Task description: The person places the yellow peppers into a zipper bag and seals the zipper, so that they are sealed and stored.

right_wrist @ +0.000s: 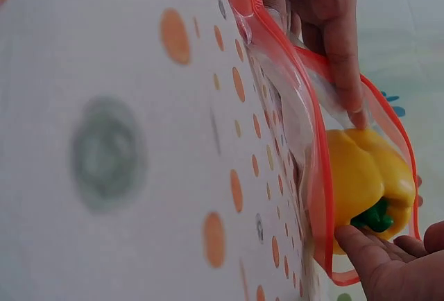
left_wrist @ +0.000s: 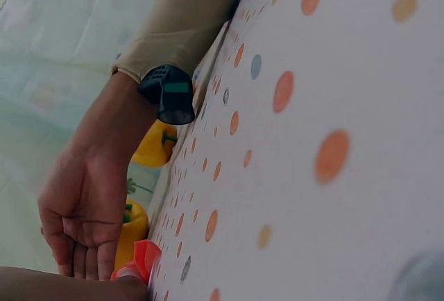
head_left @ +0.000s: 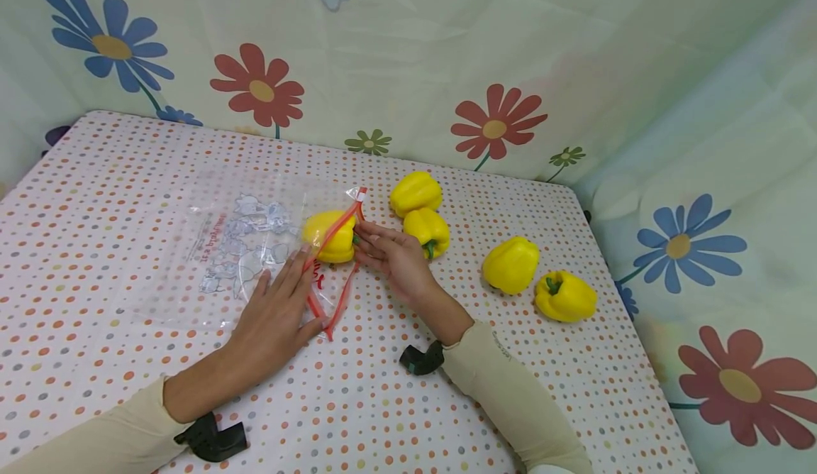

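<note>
A clear zip bag [head_left: 210, 261] with a red zip edge lies on the table, its mouth toward the right. In that mouth sits a yellow bell pepper [head_left: 328, 236], its green stem facing out of the bag. My left hand [head_left: 271, 318] rests on the bag beside the mouth, fingers extended; in the right wrist view a straight finger [right_wrist: 343, 58] reaches over the red edge to the pepper. At the stem end, my right hand [head_left: 396, 257] touches the pepper with extended fingers, as the right wrist view also shows.
Two yellow peppers, one at the back [head_left: 416, 194] and one in front of it [head_left: 426, 233], lie just beyond the right hand. Farther right are another pepper [head_left: 510, 265] and one more [head_left: 564, 296] near the table's right edge. A flowered curtain [head_left: 396, 55] hangs behind the dotted tablecloth [head_left: 357, 403].
</note>
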`<state>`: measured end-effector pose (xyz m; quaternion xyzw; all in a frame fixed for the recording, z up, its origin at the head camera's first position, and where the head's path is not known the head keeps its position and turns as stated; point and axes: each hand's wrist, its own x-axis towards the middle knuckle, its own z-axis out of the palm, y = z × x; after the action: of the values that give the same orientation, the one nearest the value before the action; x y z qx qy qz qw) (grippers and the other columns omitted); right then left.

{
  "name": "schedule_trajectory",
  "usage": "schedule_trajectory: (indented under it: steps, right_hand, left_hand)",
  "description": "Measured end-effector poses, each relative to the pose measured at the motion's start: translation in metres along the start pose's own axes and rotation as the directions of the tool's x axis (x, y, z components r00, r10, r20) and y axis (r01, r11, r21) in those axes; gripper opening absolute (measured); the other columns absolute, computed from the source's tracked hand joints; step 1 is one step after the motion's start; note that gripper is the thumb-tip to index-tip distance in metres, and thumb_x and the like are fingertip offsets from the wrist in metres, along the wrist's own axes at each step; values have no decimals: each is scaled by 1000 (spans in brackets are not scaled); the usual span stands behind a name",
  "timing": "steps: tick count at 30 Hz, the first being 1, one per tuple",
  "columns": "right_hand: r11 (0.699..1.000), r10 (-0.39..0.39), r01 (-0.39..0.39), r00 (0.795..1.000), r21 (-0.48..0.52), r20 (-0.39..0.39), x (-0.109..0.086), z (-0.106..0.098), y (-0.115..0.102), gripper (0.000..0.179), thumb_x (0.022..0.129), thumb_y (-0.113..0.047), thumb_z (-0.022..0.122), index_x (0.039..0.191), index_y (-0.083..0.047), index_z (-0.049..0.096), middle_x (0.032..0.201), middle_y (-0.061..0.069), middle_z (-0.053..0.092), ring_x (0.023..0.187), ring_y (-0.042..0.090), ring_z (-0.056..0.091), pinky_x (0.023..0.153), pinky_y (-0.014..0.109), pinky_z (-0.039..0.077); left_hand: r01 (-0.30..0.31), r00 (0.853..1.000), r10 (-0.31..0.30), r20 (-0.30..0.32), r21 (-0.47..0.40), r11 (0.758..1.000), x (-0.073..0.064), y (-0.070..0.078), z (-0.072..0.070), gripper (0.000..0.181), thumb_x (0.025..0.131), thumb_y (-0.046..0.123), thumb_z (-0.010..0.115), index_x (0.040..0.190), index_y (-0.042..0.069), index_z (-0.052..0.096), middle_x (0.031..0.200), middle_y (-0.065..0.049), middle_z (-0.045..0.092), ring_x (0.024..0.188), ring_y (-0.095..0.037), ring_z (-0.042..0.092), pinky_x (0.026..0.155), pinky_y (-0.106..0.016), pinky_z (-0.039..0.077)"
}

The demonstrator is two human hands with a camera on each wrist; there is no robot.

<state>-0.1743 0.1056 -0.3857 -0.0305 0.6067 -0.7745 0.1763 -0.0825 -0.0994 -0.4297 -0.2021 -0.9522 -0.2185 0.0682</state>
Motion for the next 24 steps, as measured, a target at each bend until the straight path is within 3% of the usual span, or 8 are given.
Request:
schedule_trajectory:
  steps: [16,24]
  right_hand:
    - [994,53,-55,998,95,24,17,5,1,38,104,-3,36,139,7,47,136,15,54,122,28,55,98,41,46]
    - [995,64,-65,998,70,24,21,6,1,37,104,-4,37,136,6,51,134,16,56,120,27,57,98,41,46]
  left_hand:
    - [-19,1000,19,-6,-3,1000,0,-2,1,102,81,33,81,152,-5,18,162,-12,-1,147,-31,10,108,-65,19]
    - [-30,999,30,-18,10,999,1,-2,2,101,79,33,81,151,-7,22,162,-12,1,146,-32,10,106,-66,22]
